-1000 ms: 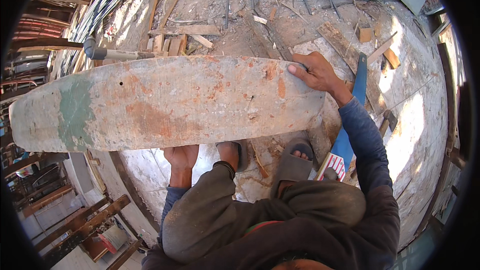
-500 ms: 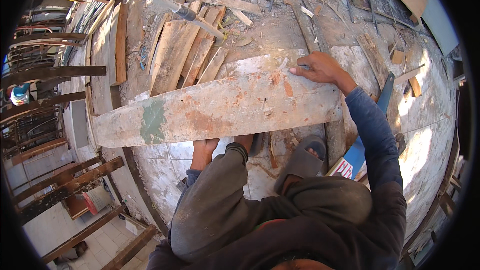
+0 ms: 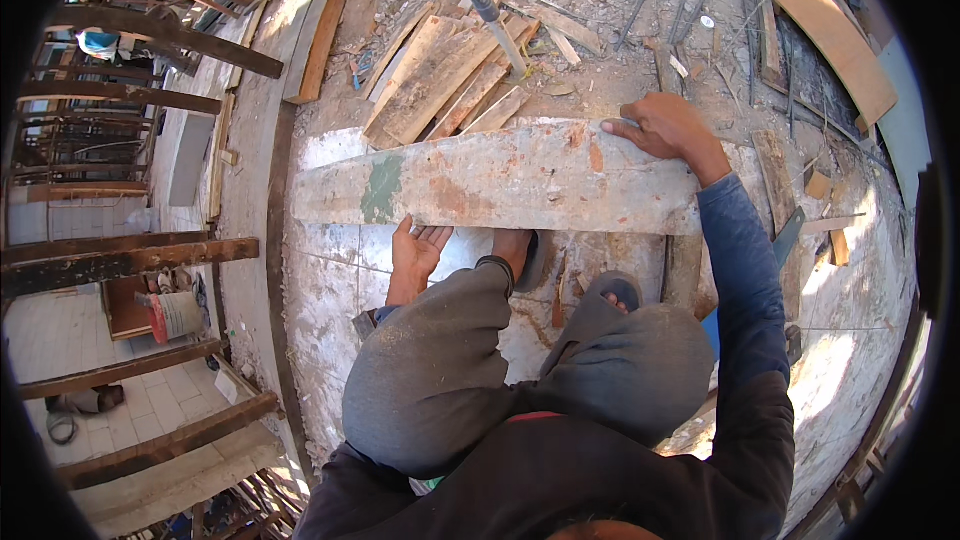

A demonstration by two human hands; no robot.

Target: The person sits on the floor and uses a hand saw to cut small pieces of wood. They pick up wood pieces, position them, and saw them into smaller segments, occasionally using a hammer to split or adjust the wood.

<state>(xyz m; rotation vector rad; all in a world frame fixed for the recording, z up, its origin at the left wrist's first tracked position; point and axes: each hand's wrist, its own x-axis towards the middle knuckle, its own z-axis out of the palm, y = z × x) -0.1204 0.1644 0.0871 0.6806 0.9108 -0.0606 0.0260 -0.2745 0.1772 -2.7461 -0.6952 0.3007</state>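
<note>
A long, weathered wooden plank [image 3: 520, 185], with a green paint patch and reddish stains, lies crosswise in front of my knees. My right hand [image 3: 668, 132] grips its far edge near the right end, thumb on the upper face, the other fingers hidden behind the edge. Palm up at the near edge, left of the middle, is my left hand [image 3: 414, 258]; its fingers are stretched and their tips meet the plank's edge. Beyond my right forearm shows the narrow end of what looks like a blue handsaw [image 3: 789, 235], mostly hidden by my arm.
Several cut boards [image 3: 440, 80] are piled beyond the plank, beside an upright grey pipe [image 3: 482, 2]. At the far right lies a curved plywood piece [image 3: 838, 50]. Dark beams [image 3: 130, 265] cross a lower tiled area at left, where a white and red bucket [image 3: 175, 318] stands.
My view has swung left, so the surroundings sit further right. My left hand has come out from beneath the plank, showing its palm and fingers. The right hand keeps its grip.
</note>
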